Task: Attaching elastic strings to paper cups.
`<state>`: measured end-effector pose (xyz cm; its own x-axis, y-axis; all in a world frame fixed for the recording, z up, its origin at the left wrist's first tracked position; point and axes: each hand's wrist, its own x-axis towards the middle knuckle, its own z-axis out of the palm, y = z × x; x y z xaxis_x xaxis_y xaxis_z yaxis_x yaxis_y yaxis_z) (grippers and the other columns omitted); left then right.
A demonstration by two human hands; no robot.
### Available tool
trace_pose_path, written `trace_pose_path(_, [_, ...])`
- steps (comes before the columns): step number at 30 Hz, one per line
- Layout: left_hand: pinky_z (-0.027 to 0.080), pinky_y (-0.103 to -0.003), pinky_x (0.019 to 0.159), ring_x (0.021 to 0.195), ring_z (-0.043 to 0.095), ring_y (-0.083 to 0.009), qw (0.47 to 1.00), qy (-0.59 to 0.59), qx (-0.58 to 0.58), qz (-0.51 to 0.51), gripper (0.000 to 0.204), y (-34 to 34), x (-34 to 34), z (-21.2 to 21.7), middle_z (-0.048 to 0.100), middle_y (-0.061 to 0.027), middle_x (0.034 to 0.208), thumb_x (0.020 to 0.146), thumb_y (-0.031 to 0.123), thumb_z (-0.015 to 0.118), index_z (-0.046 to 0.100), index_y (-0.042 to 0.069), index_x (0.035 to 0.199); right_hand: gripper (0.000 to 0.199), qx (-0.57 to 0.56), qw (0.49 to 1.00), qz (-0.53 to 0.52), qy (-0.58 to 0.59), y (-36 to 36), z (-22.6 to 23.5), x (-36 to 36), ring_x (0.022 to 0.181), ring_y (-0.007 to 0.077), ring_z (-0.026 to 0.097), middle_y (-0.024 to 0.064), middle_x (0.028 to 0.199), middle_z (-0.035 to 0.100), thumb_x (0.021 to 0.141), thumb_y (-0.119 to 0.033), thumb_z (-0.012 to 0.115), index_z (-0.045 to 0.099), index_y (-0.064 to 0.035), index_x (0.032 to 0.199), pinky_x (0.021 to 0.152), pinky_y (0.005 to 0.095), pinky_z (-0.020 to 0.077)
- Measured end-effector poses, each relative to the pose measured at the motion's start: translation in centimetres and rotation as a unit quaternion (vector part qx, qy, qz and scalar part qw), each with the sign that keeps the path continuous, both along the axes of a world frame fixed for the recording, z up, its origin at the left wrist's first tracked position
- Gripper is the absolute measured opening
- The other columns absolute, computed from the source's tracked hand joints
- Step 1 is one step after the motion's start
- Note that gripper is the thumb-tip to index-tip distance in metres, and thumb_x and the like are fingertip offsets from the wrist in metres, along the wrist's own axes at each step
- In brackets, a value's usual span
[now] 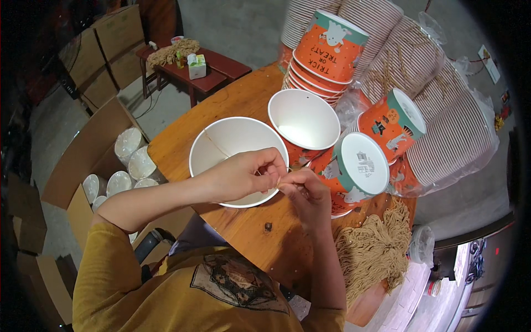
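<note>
While both sets of fingertips pinch a thin tan string (283, 176) taut betw. them, the left hand (238, 176) and right hand (307, 193) meet over the white paper bucket (218, 145) (prob. to keep it close). More string, a bundle (373, 249), lies w/in reach on the round wooden table (249, 232), orange buckets (354, 166) stacked just beyond.

I have one view only, from the left of two head-worn fisheye cameras, so nothing overlaps with a second picture. It looks steeply down from just above my own chest onto the round wooden table (243, 105), close enough that my yellow shirt (166, 288) fills the lower edge. It faces forward across the table toward the concrete floor (243, 27) beyond. Straight edges bend near the dark rim.
</note>
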<state>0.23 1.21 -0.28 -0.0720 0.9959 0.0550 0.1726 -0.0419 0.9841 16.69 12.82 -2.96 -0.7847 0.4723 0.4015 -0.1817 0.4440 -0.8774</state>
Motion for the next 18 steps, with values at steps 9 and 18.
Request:
trace_pose_path(9, [0.047, -0.022, 0.075, 0.078, 0.057, -0.0079, 0.994, -0.096, -0.051, -0.003, 0.004, -0.12, -0.17, 0.91, 0.056, -0.0011, 0.084, 0.093, 0.002, 0.054, 0.051, 0.004, 0.094, 0.010, -0.019, 1.000, -0.009, -0.009, -0.11, -0.12, 0.06, 0.073, 0.0084, 0.053, 0.0011, 0.082, 0.058, 0.085, -0.001, 0.068, 0.063, -0.0052, 0.092, 0.065, 0.0219, 0.0433])
trace_pose_path(18, [0.045, -0.021, 0.077, 0.080, 0.054, -0.0072, 0.989, -0.129, -0.069, -0.018, 0.008, -0.05, -0.34, 0.82, 0.056, -0.0015, 0.087, 0.092, 0.004, 0.057, 0.051, 0.005, 0.098, 0.008, -0.035, 0.999, -0.011, 0.018, -0.17, -0.39, 0.08, 0.075, 0.0068, 0.055, 0.0012, 0.086, 0.060, 0.089, -0.003, 0.065, 0.060, -0.0047, 0.095, 0.069, 0.0214, 0.0452])
